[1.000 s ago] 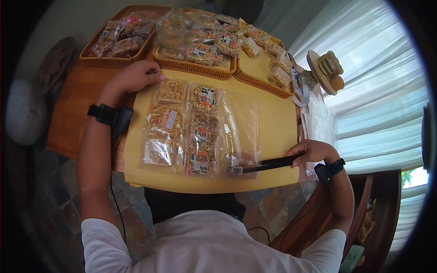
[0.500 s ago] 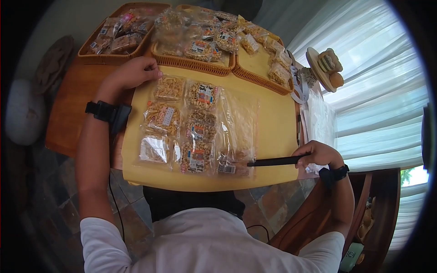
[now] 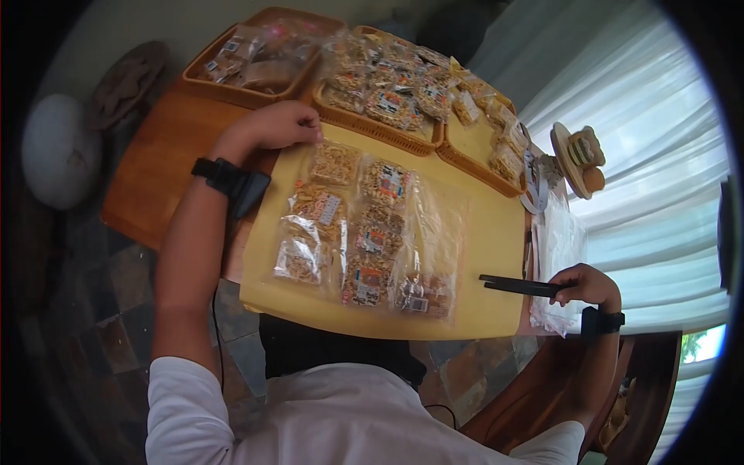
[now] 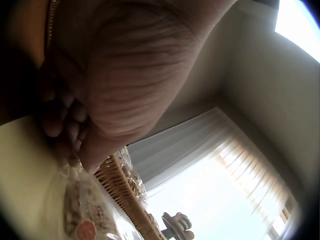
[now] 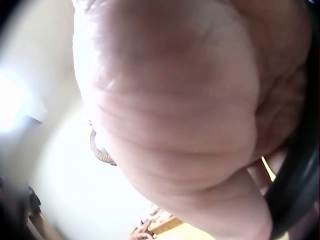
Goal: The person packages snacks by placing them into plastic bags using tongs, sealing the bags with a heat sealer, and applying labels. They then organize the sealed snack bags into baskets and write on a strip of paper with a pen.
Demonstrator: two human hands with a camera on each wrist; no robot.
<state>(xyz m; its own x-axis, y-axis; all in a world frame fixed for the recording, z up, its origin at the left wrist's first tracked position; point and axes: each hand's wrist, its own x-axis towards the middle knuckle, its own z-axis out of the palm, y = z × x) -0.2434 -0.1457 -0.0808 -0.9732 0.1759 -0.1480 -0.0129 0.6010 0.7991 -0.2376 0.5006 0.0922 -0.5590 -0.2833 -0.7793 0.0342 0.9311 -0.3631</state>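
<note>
My left hand (image 3: 280,125) pinches the upper left corner of a clear plastic pack (image 3: 335,163) between thumb and fingertip; the left wrist view shows this pack (image 4: 80,207) and its round orange label below the thumb. My right hand (image 3: 589,285) grips a long black two-armed tool (image 3: 518,285), its arms together and its tip pointing left over the yellow sheet. To the left of that tip lies flat, unfilled clear plastic (image 3: 438,232) with a barcode at its lower end. Beside it are two columns of packed snacks, including labelled packs (image 3: 372,240) in the middle.
A yellow sheet (image 3: 496,248) covers the wooden table (image 3: 170,167). Along the back stand wicker baskets: one (image 3: 232,91) with brown packs, one (image 3: 380,133) heaped with labelled packs, one (image 3: 480,174) with smaller packs. Clear plastic bags (image 3: 559,240) lie at the right edge, near a white curtain.
The tool's arms, spread at the barcode end of the unfilled plastic, have come together and moved right, off it. My left hand keeps its pinch. The head view has shifted.
</note>
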